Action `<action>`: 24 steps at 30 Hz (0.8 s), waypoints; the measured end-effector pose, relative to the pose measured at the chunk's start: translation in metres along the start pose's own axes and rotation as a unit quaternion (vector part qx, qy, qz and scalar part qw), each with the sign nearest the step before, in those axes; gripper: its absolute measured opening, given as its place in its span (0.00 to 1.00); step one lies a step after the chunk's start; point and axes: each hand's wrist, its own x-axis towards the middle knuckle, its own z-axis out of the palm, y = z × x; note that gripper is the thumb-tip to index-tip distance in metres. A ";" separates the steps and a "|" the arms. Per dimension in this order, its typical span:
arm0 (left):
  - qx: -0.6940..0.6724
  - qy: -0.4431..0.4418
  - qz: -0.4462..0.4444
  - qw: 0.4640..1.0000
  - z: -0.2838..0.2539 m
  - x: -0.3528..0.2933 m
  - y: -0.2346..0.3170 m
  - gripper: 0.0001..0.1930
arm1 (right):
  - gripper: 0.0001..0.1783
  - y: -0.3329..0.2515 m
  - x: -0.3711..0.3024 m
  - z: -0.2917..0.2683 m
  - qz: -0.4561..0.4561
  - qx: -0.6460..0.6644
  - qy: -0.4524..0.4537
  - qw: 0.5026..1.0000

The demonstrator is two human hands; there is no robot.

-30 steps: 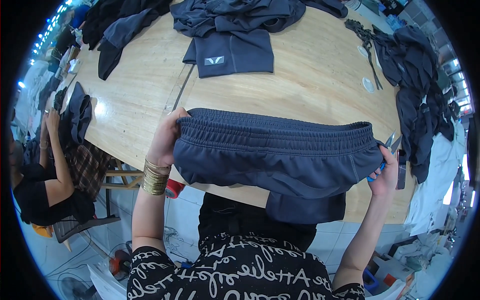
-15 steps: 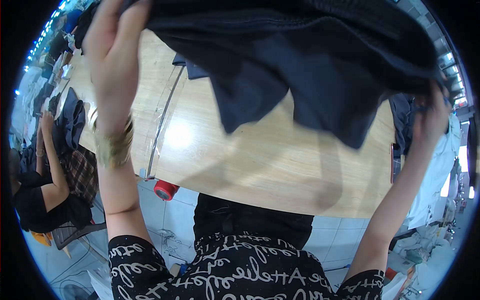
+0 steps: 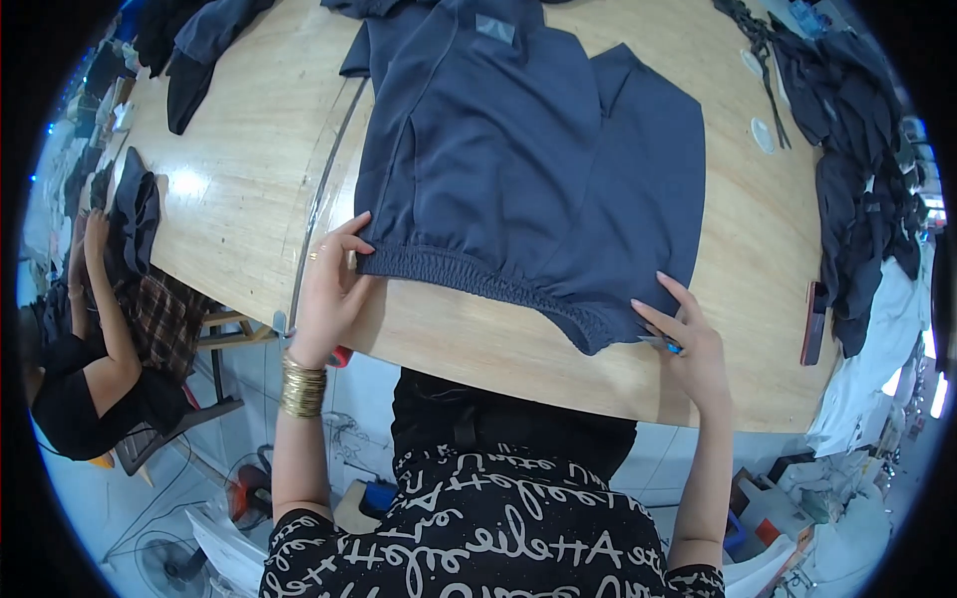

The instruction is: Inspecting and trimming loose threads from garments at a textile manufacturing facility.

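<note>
A pair of dark navy shorts point(image 3: 498, 159) lies spread on the table, legs pointing away and elastic waistband point(image 3: 469, 274) toward me. My left hand point(image 3: 337, 289), with gold bangles at its wrist, rests at the waistband's left corner. Its fingers are apart, their tips on the fabric edge. At the waistband's right end, my right hand point(image 3: 690, 344) touches the fabric with outstretched fingertips. A small blue-and-grey tool point(image 3: 672, 347), perhaps thread snips, is held in that hand, partly hidden by the fingers. A small pale patch point(image 3: 495, 30) shows on the shorts near the far side.
Dark garments lie at the table's far left point(image 3: 194, 60) and along its right side point(image 3: 847, 130). A phone point(image 3: 813, 324) sits by the right edge. Pale oval pieces point(image 3: 762, 136) lie on the table point(image 3: 758, 249). Another person point(image 3: 105, 369) works at the left.
The shorts have come down from the air and now lie on the table. Both hands have dropped toward me and closer together, at the waistband's two ends.
</note>
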 end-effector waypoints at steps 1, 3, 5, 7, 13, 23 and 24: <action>0.000 -0.005 -0.005 1.000 -0.007 -0.001 0.005 0.13 | 0.25 0.001 -0.002 -0.003 0.006 0.016 0.006 1.000; 0.036 -0.060 0.018 0.997 -0.021 -0.001 0.015 0.16 | 0.24 -0.003 -0.006 -0.011 0.007 0.061 0.005 0.998; 0.049 -0.041 0.039 0.997 -0.028 0.001 0.021 0.18 | 0.22 -0.012 -0.006 -0.017 0.007 0.105 0.008 0.994; 0.064 -0.051 0.129 0.988 -0.026 0.005 0.028 0.19 | 0.22 -0.038 0.000 -0.007 -0.034 0.161 0.104 0.981; 0.196 -0.034 0.100 0.975 0.028 0.007 0.012 0.20 | 0.27 -0.045 -0.013 0.077 -0.239 0.026 0.098 0.966; 0.088 0.021 0.010 0.996 0.025 0.008 -0.006 0.20 | 0.25 -0.033 -0.019 0.090 -0.216 0.078 0.131 0.964; 0.093 0.027 0.010 0.995 0.024 0.008 -0.007 0.19 | 0.25 -0.033 -0.019 0.090 -0.217 0.088 0.131 0.963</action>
